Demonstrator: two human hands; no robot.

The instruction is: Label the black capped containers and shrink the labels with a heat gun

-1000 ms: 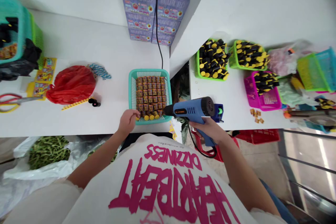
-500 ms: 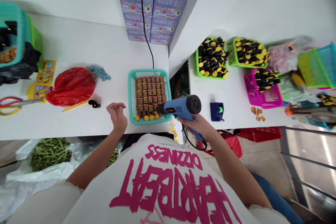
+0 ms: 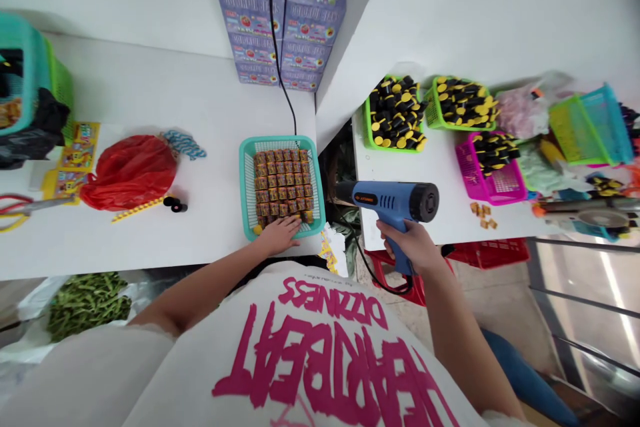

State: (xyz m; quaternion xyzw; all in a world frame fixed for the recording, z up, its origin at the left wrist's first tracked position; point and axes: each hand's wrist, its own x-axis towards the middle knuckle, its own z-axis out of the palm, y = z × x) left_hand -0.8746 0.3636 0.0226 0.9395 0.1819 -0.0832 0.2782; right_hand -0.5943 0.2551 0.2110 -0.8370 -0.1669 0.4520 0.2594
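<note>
A blue heat gun point(image 3: 385, 203) with a black nozzle and rear cap is gripped by its handle in my right hand point(image 3: 413, 243). It is held over the gap to the right of the basket, nozzle toward the left. My left hand point(image 3: 283, 235) lies flat with fingers stretched on the nearest row of small wrapped containers point(image 3: 283, 180). Those stand in tidy rows inside a turquoise basket point(image 3: 243, 193). A few yellow ends show around my fingers; the hand hides the rest of that row.
Purple boxes point(image 3: 255, 23) are stacked at the back, with a black cord point(image 3: 275, 33) hanging before them. To the left lie a red plastic bag point(image 3: 135, 170) and scissors point(image 3: 30, 205). Green baskets point(image 3: 369, 127) and a magenta basket point(image 3: 470, 170) hold black-and-yellow pieces on the right table.
My right hand has drawn the heat gun rightward, away from the basket. My left hand has moved right from beside the basket onto the front row of containers, its fingers now extended.
</note>
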